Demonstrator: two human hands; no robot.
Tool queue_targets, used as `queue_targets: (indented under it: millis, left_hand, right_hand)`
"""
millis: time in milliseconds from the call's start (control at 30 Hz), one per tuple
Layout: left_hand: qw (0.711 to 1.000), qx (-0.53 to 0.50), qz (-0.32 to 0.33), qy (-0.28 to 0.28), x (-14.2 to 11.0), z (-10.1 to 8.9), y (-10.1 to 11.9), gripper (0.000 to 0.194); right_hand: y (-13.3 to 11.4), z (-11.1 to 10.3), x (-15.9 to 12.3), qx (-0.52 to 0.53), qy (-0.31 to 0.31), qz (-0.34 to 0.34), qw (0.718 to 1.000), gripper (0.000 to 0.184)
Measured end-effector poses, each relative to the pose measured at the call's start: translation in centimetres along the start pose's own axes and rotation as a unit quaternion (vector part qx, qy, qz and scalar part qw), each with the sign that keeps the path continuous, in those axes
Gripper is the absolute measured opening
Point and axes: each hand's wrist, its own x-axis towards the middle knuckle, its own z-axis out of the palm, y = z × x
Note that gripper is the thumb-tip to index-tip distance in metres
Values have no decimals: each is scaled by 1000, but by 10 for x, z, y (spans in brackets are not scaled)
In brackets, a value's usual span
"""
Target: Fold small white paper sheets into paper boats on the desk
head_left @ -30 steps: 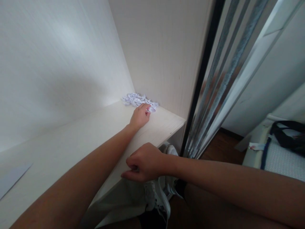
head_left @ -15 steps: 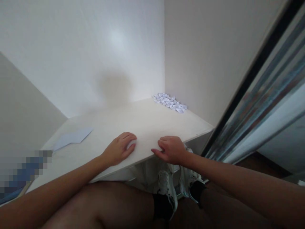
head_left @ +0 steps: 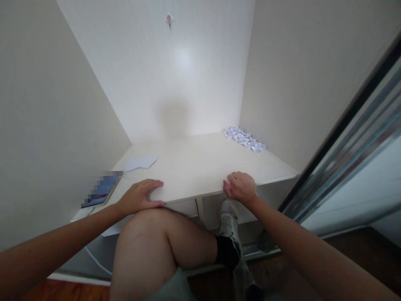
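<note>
My left hand (head_left: 142, 194) lies at the front edge of the white shelf (head_left: 191, 167), thumb and fingers apart, with nothing between them. Over the same edge, farther right, my right hand (head_left: 240, 186) is curled closed. Its palm is turned away, so whatever may be inside is hidden. A white sheet of paper (head_left: 140, 162) with an angled edge lies flat beyond my left hand. In the back right corner is a loose heap of small white paper pieces (head_left: 244, 139). Neither hand touches the sheet or the heap.
A tablet-like screen (head_left: 103, 190), partly pixelated, lies at the shelf's left end. Walls enclose the shelf on three sides. A dark-framed sliding door (head_left: 313, 167) stands at right. My bent knee (head_left: 144, 230) and white shoe (head_left: 228, 217) are below the shelf's front edge.
The view has tilted up and turned left, showing more wall and the whole screen. My left hand has drawn back and spread wider; my right hand has curled tighter. The hands are farther apart.
</note>
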Motion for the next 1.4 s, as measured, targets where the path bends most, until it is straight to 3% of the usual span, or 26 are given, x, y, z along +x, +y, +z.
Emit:
queue_targets:
  millis: [167,400,567,933,1167,1400]
  left_hand:
    - [999,31,6,12,-4,-2,6,49]
    - [997,72,17,17,-4,-7,9,53]
    - [996,92,3,7,-4,-10,13,55]
    - [988,147,-41,20,-10,-4,26,56]
    - [989,146,20,-4,0,1,34,58]
    - [991,130,13,-5,0,1,34,53]
  right_hand:
    - [2,4,1,3,35,-20,999,38]
    - [4,7,1,9,90,-58,994,38]
    - [5,10,0,14,96,-59,994,39]
    - [-1,4,3,4,17,-8,1000,42]
    - [-9,-10,7,14,-41,62,997,45]
    - [-13,-20,11,20,-96,104,990,50]
